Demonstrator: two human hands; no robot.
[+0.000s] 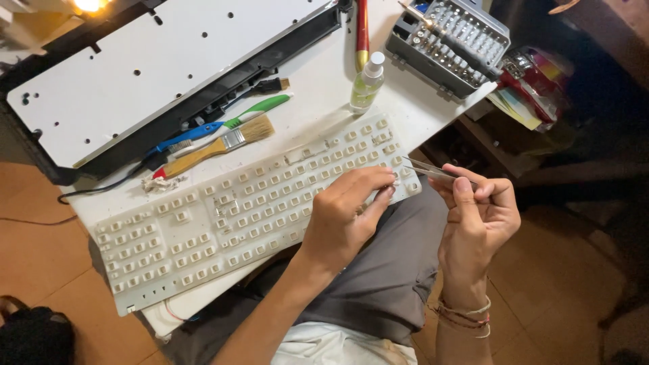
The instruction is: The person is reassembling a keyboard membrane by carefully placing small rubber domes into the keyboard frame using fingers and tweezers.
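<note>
My left hand (345,216) rests fingertips-down on the stripped white keyboard plate (223,216) mid-frame, grip closed on nothing I can make out. Right hand (476,209) pinches metal tweezers (433,170) by the plate's right end. Paintbrush (216,147), toothbrush (223,125), spray bottle (367,82) and bit set (449,42) crowd the worktop (318,101) above.

From my seat I see both forearms bare, no sleeves reaching the wrists. The right hand (476,213) has a stack of thin cord bracelets (465,316) at the wrist, reddish-brown strands with a pale one among them. The left hand (348,216) wears nothing. Below the hands are grey trousers (385,284) and a whitish shirt hem (338,345).
</note>
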